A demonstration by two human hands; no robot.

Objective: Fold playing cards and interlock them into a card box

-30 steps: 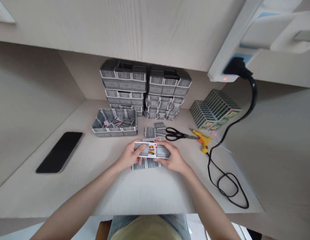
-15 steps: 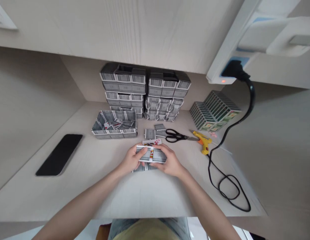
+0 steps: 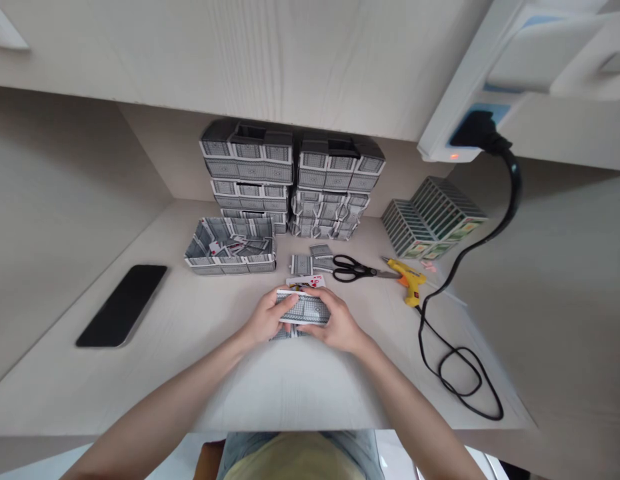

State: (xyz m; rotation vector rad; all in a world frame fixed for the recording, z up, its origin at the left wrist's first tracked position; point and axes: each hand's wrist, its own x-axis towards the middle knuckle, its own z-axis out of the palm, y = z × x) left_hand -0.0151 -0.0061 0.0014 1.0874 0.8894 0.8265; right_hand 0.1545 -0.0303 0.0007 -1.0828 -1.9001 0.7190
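Note:
Between my two hands are grey-backed playing cards (image 3: 304, 308), held side by side with their edges meeting. My left hand (image 3: 265, 319) grips the left end, its thumb on top. The right end is pinched by my right hand (image 3: 340, 323), thumb at the near edge and fingers at the far edge. More grey card pieces (image 3: 286, 332) lie on the desk under the held cards, partly hidden. Just beyond my fingers is a face-up red card (image 3: 313, 281). Behind it rest several folded card pieces (image 3: 302, 265).
An open box made of cards (image 3: 230, 268) holds loose pieces. Stacked card boxes (image 3: 253, 170) stand at the back. Scissors (image 3: 353, 269), a yellow glue gun (image 3: 409, 279) and its black cord (image 3: 425, 360) lie right; a phone (image 3: 123, 307) lies left. Green-edged card stacks (image 3: 440, 220) sit back right.
The two held cards have slid together, so the coloured strip that showed between them is now covered. Both hands stay in nearly the same place; the view has shifted slightly.

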